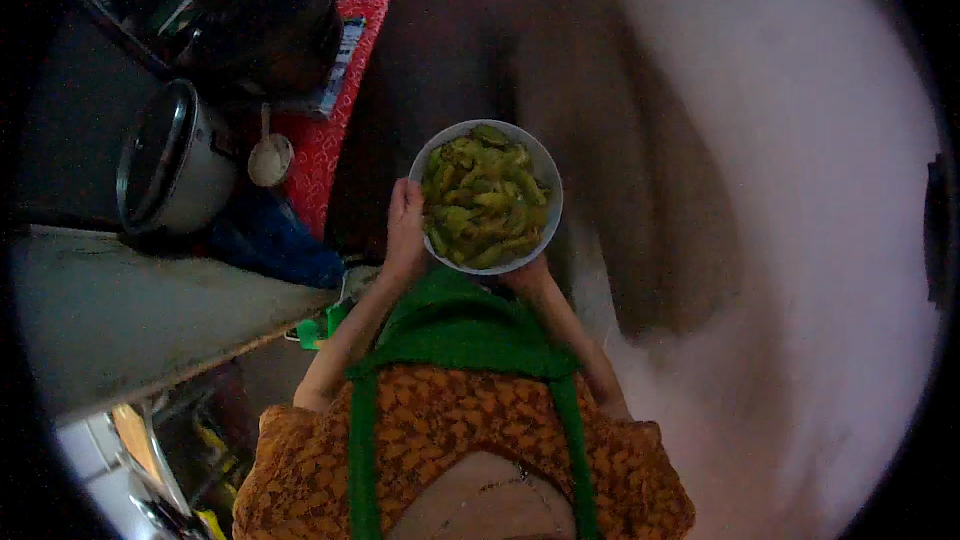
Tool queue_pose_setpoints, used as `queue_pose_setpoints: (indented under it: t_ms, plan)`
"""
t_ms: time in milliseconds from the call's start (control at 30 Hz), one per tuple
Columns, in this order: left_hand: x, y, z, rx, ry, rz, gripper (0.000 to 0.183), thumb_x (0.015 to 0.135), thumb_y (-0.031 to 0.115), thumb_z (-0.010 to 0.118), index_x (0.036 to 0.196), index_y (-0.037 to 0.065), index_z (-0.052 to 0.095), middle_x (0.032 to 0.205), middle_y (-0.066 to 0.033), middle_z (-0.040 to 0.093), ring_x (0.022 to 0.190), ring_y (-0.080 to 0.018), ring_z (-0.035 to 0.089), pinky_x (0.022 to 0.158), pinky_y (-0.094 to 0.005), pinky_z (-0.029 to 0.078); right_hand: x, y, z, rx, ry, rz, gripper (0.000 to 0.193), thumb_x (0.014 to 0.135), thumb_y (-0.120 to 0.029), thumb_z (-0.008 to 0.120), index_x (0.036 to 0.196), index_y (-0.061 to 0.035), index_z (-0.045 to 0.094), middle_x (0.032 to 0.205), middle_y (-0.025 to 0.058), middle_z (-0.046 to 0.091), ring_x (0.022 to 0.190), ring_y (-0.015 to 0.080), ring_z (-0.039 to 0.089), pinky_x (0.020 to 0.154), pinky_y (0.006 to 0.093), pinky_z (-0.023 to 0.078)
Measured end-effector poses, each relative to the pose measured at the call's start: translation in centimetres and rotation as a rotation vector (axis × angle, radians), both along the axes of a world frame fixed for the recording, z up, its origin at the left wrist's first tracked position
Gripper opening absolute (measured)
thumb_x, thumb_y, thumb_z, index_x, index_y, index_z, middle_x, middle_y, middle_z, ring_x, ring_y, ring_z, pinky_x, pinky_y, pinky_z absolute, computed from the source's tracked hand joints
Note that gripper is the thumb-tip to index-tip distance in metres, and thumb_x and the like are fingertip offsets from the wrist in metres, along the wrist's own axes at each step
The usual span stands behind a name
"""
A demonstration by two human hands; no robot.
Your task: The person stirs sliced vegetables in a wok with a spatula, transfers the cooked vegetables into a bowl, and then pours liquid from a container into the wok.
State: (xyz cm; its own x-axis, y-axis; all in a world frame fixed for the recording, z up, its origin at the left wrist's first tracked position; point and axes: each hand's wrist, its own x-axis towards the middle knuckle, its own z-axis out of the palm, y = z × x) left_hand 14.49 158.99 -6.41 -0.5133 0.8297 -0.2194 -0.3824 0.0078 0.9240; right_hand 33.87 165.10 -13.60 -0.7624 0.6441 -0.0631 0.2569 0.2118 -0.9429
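Observation:
A round white bowl [553, 160] is held in front of me at waist height, roughly level. It is filled with green, elongated vegetable pieces [487, 195]. My left hand [405, 225] grips the bowl's left side, its thumb up by the rim. Under the near right edge of the bowl is my right hand [527, 275], with most of its fingers hidden beneath.
On my left, a lidded pot [195, 165], a ladle [268, 160], a blue cloth [275, 240] and a large dark pot [265, 35] stand near a red patterned cloth [335, 165]. A counter edge [200, 355] runs close to my left arm. A pale wall [800, 140] rises on the right.

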Motion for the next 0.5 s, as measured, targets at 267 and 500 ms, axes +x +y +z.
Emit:
queue_pose_setpoints:
  t_ms: [267, 500]
  plan:
    - [-8.1, 14.1, 0.0, -0.122, 0.265, 0.165, 0.042, 0.095, 0.040, 0.036, 0.114, 0.002, 0.041, 0.107, -0.0063, 0.044, 0.099, -0.0157, 0.041, 0.087, -0.0281, 0.034, -8.2, 17.3, -3.5, -1.219, 0.729, -0.058, 0.053, 0.090, -0.030, 0.045, 0.135, -0.0065, 0.028, 0.138, 0.0119, 0.032, 0.124, 0.0267, 0.035, 0.102, 0.0402, 0.032]
    - [-15.1, 27.2, 0.7, -0.109, 0.375, 0.175, 0.041, 0.095, 0.038, 0.038, 0.111, 0.002, 0.045, 0.101, -0.0065, 0.051, 0.094, -0.0151, 0.047, 0.084, -0.0295, 0.038, -14.0, 32.6, 3.0, -1.089, 0.218, -0.145, 0.038, 0.091, -0.029, 0.044, 0.114, -0.0002, 0.050, 0.089, 0.0117, 0.061, 0.065, 0.0169, 0.060, 0.056, 0.0273, 0.050]
